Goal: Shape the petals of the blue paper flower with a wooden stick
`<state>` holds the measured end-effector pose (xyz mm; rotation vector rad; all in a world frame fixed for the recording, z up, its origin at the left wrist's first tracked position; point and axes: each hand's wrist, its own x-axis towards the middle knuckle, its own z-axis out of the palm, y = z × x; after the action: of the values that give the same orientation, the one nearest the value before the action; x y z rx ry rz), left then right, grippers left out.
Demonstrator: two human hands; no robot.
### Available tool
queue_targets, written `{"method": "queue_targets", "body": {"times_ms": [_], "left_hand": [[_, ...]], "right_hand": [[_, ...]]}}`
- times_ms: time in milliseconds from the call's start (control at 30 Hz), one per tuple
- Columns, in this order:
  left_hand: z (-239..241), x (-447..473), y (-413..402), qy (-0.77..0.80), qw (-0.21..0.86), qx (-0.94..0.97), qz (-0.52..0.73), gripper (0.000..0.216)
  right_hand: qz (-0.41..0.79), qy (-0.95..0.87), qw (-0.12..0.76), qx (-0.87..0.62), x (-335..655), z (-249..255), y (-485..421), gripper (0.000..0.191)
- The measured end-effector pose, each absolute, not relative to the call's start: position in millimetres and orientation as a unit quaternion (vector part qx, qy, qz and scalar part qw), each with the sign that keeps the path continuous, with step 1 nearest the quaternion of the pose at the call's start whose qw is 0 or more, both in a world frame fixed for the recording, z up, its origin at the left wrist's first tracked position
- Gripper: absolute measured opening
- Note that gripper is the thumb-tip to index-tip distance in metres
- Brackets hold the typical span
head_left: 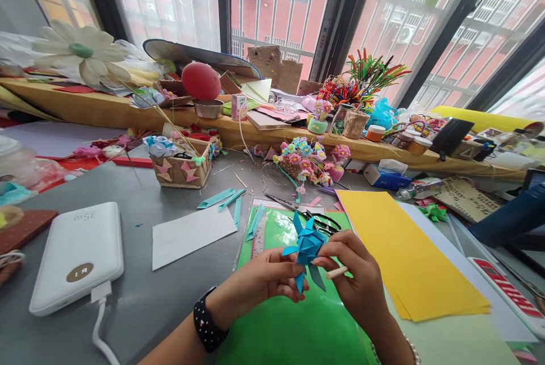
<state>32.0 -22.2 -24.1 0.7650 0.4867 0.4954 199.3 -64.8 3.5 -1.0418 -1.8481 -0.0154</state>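
Note:
A blue folded-paper star with several pointed arms is held up between my two hands. My left hand pinches its lower left side between thumb and fingers. My right hand grips its right edge with thumb and fingertips, and a short pale wooden stick juts out between the fingers of that hand. Below both hands lies a shiny green sheet. Just behind the star are black-handled scissors, partly hidden by it. A ruler and folded blue paper strips lie to the left.
Yellow paper sheets spread at the right; a white card lies at the left. A white power bank with a cable stands nearer the left edge. Behind are a decorated cardboard box, a bunch of small flowers and a crowded ledge.

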Motion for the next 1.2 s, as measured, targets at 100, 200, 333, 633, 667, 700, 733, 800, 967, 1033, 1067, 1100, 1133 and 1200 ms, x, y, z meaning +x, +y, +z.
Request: {"method": "queue_targets", "body": {"times_ms": [100, 200, 333, 633, 667, 700, 733, 800, 967, 1033, 1067, 1100, 1133, 1200], "left_hand": [[-21.4, 32.8, -22.4, 0.234, 0.871, 0.351, 0.251, 0.018], [-20.0, 34.0, -23.1, 0.234, 0.872, 0.336, 0.268, 0.022], [-22.8, 34.5, -23.6, 0.237, 0.868, 0.335, 0.279, 0.023], [-21.3, 33.9, -20.3, 0.244, 0.857, 0.375, 0.255, 0.023], [-20.3, 33.9, -20.2, 0.246, 0.857, 0.375, 0.254, 0.024], [-19.6, 33.9, -20.2, 0.249, 0.857, 0.374, 0.253, 0.024], [-19.1, 33.9, -20.2, 0.252, 0.856, 0.373, 0.253, 0.024], [-19.1, 33.8, -20.3, 0.254, 0.857, 0.371, 0.252, 0.025], [-21.9, 33.2, -20.4, 0.230, 0.861, 0.375, 0.256, 0.024], [-23.0, 32.9, -20.4, 0.209, 0.861, 0.383, 0.263, 0.023], [-23.5, 32.8, -20.4, 0.200, 0.860, 0.387, 0.266, 0.022], [-23.8, 32.7, -20.3, 0.194, 0.858, 0.392, 0.269, 0.022], [-23.9, 32.6, -20.3, 0.193, 0.856, 0.395, 0.273, 0.022], [-23.6, 32.5, -20.4, 0.203, 0.849, 0.400, 0.278, 0.023]], "right_hand": [[-0.006, -0.758, 0.492, -0.428, 197.5, 2.5, -64.3, 0.014], [-0.005, -0.756, 0.491, -0.432, 196.7, 1.2, -64.0, 0.010], [0.006, -0.758, 0.484, -0.437, 195.6, 0.7, -65.3, 0.006], [0.004, -0.729, 0.513, -0.453, 191.6, 2.7, -67.3, 0.012], [0.002, -0.728, 0.514, -0.454, 191.6, 2.6, -66.9, 0.012], [0.001, -0.727, 0.515, -0.455, 191.7, 2.5, -66.5, 0.013], [0.001, -0.726, 0.515, -0.456, 191.9, 2.3, -66.1, 0.012], [0.000, -0.725, 0.515, -0.457, 192.1, 1.8, -65.9, 0.012], [-0.009, -0.727, 0.521, -0.446, 190.6, 0.3, -68.7, 0.011], [-0.015, -0.730, 0.526, -0.435, 189.3, 0.2, -69.8, 0.011], [-0.018, -0.733, 0.527, -0.430, 188.8, 0.3, -70.1, 0.011], [-0.019, -0.735, 0.527, -0.427, 188.5, 0.5, -70.2, 0.010], [-0.019, -0.736, 0.526, -0.425, 188.3, 0.9, -70.1, 0.010], [-0.017, -0.737, 0.525, -0.426, 188.6, 1.6, -69.7, 0.010]]}}
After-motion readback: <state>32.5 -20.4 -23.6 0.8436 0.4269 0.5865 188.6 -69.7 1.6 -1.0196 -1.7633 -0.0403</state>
